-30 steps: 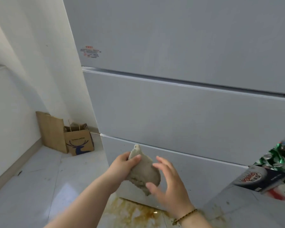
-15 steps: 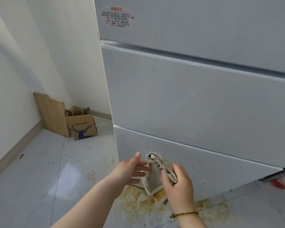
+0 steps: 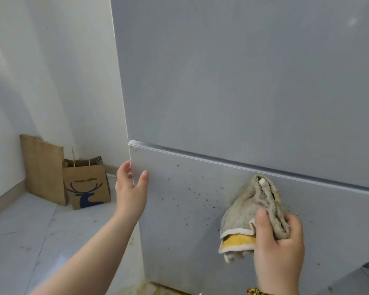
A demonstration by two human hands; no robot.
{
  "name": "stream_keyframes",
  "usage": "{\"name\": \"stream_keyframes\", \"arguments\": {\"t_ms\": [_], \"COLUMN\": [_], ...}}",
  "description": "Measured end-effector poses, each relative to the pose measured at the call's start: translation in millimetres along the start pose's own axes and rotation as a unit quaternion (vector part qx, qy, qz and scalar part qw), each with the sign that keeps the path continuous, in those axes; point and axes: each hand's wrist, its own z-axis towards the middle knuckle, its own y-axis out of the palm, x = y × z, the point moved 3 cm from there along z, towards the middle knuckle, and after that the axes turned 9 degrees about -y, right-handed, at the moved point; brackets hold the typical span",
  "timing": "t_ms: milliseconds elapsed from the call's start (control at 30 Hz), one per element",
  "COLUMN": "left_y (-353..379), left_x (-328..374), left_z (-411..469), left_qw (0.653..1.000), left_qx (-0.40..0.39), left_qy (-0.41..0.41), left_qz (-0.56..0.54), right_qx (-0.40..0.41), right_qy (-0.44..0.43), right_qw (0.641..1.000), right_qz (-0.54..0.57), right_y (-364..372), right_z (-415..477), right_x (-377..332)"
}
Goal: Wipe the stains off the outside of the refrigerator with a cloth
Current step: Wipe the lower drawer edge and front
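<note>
The grey refrigerator [image 3: 243, 92] fills the right of the head view. Its bottom drawer front [image 3: 179, 241] is speckled with small brown stains [image 3: 192, 193]. My right hand [image 3: 278, 250] grips a bunched beige cloth with a yellow underside [image 3: 249, 213] and holds it against the drawer front, just below the seam between drawers. My left hand [image 3: 131, 188] is at the drawer's left edge, fingers relaxed and spread, the fingertips at the corner of the panel, holding nothing.
A brown paper bag with a blue deer print [image 3: 86, 184] and a flat brown bag [image 3: 44, 169] lean against the white wall at the left. The grey tiled floor [image 3: 30, 235] carries a yellowish spill [image 3: 156, 289] below the refrigerator.
I have moved closer and lower to the bottom drawer. My left hand let go of the cloth and went to the drawer's left edge. My right hand carried the cloth onto the drawer front.
</note>
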Motion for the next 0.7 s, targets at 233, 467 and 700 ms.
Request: {"name": "stream_keyframes", "arguments": {"t_ms": [233, 467, 700], "left_y": [-0.2, -11.6, -8.8], "left_x": [-30.0, -29.4, -34.2], "left_z": [37.2, 56.8, 61.8], "left_qw": [0.990, 0.984, 0.979], "left_qx": [-0.093, -0.142, -0.151], "left_qy": [0.070, 0.086, 0.089], "left_qz": [-0.076, -0.071, -0.100], "right_qx": [0.177, 0.144, -0.012], "right_qy": [-0.254, -0.523, -0.630], "right_qw": [0.947, 0.812, 0.704], "right_qz": [0.092, -0.215, -0.328], "right_y": [20.6, 98.2, 148.0], "right_z": [-20.6, 15.3, -3.0], "right_x": [26.2, 38.4, 70.0]}}
